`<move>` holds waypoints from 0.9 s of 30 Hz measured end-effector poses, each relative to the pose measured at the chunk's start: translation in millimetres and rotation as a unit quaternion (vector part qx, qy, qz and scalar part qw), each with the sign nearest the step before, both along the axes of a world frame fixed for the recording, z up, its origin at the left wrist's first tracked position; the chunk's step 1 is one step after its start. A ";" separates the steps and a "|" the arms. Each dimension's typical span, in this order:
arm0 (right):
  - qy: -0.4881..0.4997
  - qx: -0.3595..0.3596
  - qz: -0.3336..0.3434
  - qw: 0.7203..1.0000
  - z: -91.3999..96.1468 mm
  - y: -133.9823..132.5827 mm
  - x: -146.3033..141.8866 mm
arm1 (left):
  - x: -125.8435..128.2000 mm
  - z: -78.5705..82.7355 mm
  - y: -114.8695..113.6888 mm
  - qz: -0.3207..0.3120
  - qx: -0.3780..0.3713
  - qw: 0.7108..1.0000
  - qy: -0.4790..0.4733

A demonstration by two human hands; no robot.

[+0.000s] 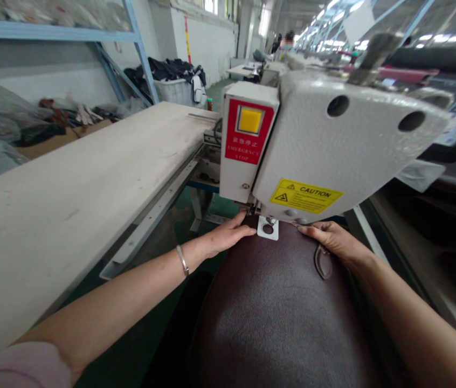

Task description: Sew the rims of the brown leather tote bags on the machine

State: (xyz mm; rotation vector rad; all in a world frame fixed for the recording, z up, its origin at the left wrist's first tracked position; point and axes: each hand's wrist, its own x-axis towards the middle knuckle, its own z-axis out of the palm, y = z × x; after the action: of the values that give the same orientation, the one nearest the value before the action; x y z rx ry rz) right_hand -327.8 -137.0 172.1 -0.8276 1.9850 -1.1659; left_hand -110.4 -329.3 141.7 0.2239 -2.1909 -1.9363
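Dark brown grained leather piece [276, 302] sits below and on the wearer's side of the white textured-metal machine head [345, 134]. Long axis runs from the machine head back toward the wearer; narrow end points at the machine head, wide end runs out of frame. White square plate with round hole [274, 235] lies on the narrow end, just under the machine head. Left hand [228, 237], silver bangle [182, 261] at wrist: thumb and forefinger at the leather's left edge, below the machine head; lower fingers hidden, can't tell if closed. Right hand [333, 237] below the machine head: thumb on top, fingers curled round, gripping the leather's far right edge. Brown leather loop [323, 264] beside that hand. Long off-white tabletop [102, 178] left of the machine head.
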 end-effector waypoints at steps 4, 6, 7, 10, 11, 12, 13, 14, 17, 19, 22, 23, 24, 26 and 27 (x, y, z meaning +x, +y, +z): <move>-0.021 0.006 0.019 1.000 5.1 2.4 0.4 | 5.6 3.8 8.9 0.000 0.004 1.000 0.019; -0.034 0.011 0.034 0.999 9.3 2.9 1.8 | 6.0 3.6 12.7 0.006 -0.015 0.999 0.030; -0.039 0.016 0.042 0.998 11.7 2.6 2.8 | 5.6 2.9 14.0 0.012 -0.021 0.999 0.031; -0.052 0.042 0.055 0.996 19.2 -0.3 7.3 | 3.2 0.0 15.3 0.021 -0.030 0.999 0.032; -0.056 0.048 0.053 0.996 21.5 -1.6 8.9 | 2.4 -1.0 15.2 0.021 -0.031 0.999 0.034; -0.060 0.052 0.049 0.996 23.4 -2.8 10.3 | 1.8 -1.8 15.1 0.021 -0.031 0.999 0.038; -0.066 0.055 0.044 0.995 24.9 -3.9 11.4 | 1.4 -2.6 15.1 0.018 -0.030 0.998 0.044; -0.073 0.055 0.039 0.995 26.0 -4.8 12.2 | 1.1 -3.2 15.1 0.016 -0.028 0.998 0.050; -0.088 0.055 0.035 0.994 26.5 -6.2 11.9 | 0.7 -4.7 15.6 0.013 -0.020 0.998 0.059; -0.090 0.057 0.034 0.994 25.3 -6.5 10.5 | 0.4 -5.4 16.0 0.015 -0.020 0.998 0.061; -0.083 0.063 0.032 0.994 23.7 -6.9 9.1 | -0.4 -5.9 16.2 0.020 -0.029 0.997 0.066; -0.081 0.061 0.031 0.994 23.4 -7.0 9.2 | -0.7 -6.1 16.1 0.022 -0.033 0.997 0.068; -0.079 0.057 0.031 0.995 23.2 -7.1 9.4 | -0.9 -6.2 15.9 0.023 -0.036 0.997 0.070; -0.075 0.046 0.031 0.996 22.7 -7.2 9.7 | -1.2 -6.4 15.3 0.025 -0.038 0.996 0.072; -0.072 0.041 0.031 0.996 22.3 -7.4 9.6 | -1.2 -6.5 15.0 0.025 -0.037 0.996 0.072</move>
State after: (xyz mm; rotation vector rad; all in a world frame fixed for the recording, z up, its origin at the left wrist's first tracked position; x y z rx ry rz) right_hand -318.1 -144.3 194.4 -0.7376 1.8623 -1.0711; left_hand -111.7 -314.3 135.2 0.1216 -2.1383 -1.7818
